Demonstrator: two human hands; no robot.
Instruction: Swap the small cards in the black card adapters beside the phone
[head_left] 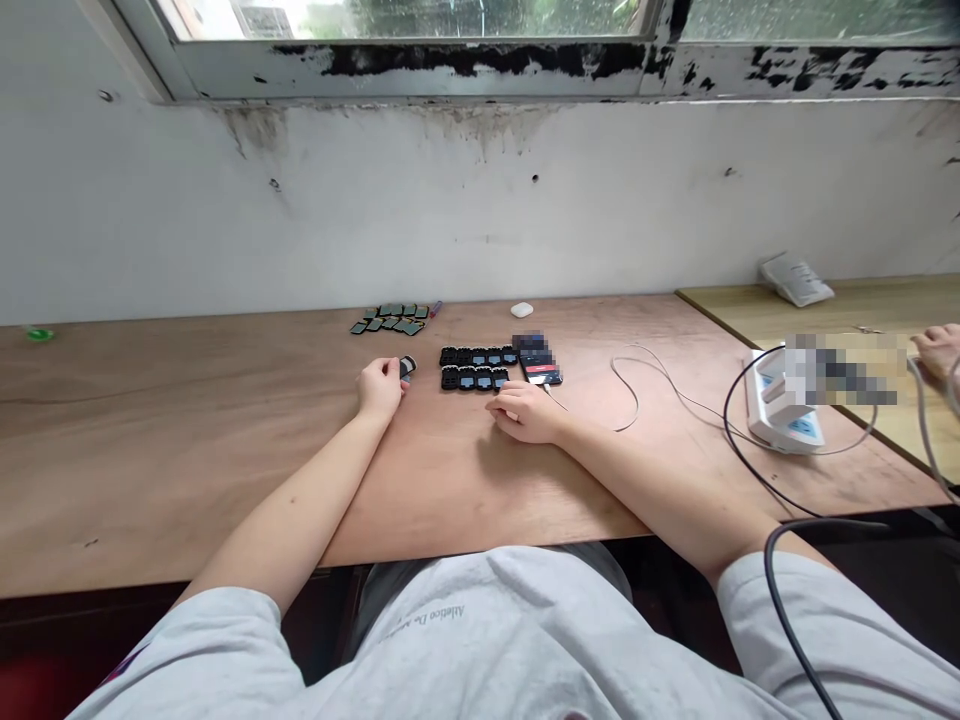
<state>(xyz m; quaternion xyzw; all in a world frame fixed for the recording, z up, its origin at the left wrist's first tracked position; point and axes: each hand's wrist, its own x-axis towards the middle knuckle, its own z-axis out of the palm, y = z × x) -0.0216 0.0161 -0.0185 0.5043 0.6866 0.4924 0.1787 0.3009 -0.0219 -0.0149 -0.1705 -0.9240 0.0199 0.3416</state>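
Observation:
My left hand (380, 388) is closed around a small black piece (407, 366) with a pale face, held just above the table. To its right, two rows of black plastic housings lie side by side, an upper row (478, 357) and a lower row (475, 379); many show light-blue patches. My right hand (527, 411) is beside the lower row's right end, fingers curled with the tips together. Whatever they may pinch is too small to make out. Behind my left hand lie several green circuit boards (390, 320) in two rows.
A phone (541, 372) with a charging cable (637, 400) adjoins the housings. A white earbud case (522, 310) and a thin screwdriver-like tool (436, 309) lie near the wall. A white power strip (784, 425) with cables stands right. Another person's hand (941, 350) rests at the far right.

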